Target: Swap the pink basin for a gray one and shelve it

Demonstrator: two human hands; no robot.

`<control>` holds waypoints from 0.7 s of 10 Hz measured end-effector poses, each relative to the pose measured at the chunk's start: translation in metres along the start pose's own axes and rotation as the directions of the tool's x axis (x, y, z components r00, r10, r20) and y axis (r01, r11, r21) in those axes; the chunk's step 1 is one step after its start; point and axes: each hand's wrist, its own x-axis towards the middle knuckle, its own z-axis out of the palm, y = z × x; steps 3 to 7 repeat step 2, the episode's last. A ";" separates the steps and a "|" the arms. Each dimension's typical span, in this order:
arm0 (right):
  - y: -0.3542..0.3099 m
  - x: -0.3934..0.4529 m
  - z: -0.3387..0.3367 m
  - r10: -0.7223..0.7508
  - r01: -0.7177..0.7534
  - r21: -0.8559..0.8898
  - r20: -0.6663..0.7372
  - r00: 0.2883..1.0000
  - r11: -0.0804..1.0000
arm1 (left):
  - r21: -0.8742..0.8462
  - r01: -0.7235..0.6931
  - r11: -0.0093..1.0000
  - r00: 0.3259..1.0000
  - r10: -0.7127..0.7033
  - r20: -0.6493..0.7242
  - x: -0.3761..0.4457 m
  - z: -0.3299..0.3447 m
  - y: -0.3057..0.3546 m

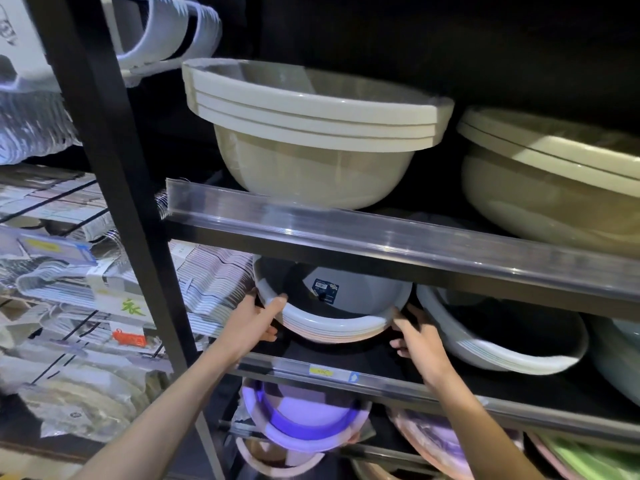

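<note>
A stack of nested basins (332, 323) sits tilted on the middle shelf, gray rims on top and pink rims (332, 337) at the bottom. The top gray basin (367, 289) has a dark label inside. My left hand (258, 318) grips the stack's left rim, thumb over the edge. At the stack's right side my right hand (417, 336) has its fingers curled at the rim. The shelf above hides the back of the stack.
Beige basins (311, 116) and a larger one (547, 174) stand on the upper shelf. Another gray stack (502, 344) lies right of my hands. Purple and pink basins (301, 420) fill the lower shelf. A black upright (114, 161) separates hangers (214, 292) at left.
</note>
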 end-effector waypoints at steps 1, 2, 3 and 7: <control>0.000 -0.017 -0.013 -0.048 0.035 -0.271 -0.042 0.998 0.962 | 0.226 -0.054 0.973 0.998 0.056 0.001 -0.013 -0.009 0.005; -0.006 -0.034 -0.027 -0.128 0.080 -0.618 -0.033 0.991 0.782 | 0.460 -0.165 0.873 0.984 0.177 0.017 -0.028 -0.017 0.008; -0.006 -0.034 -0.027 -0.128 0.080 -0.618 -0.033 0.991 0.782 | 0.460 -0.165 0.873 0.984 0.177 0.017 -0.028 -0.017 0.008; -0.006 -0.034 -0.027 -0.128 0.080 -0.618 -0.033 0.991 0.782 | 0.460 -0.165 0.873 0.984 0.177 0.017 -0.028 -0.017 0.008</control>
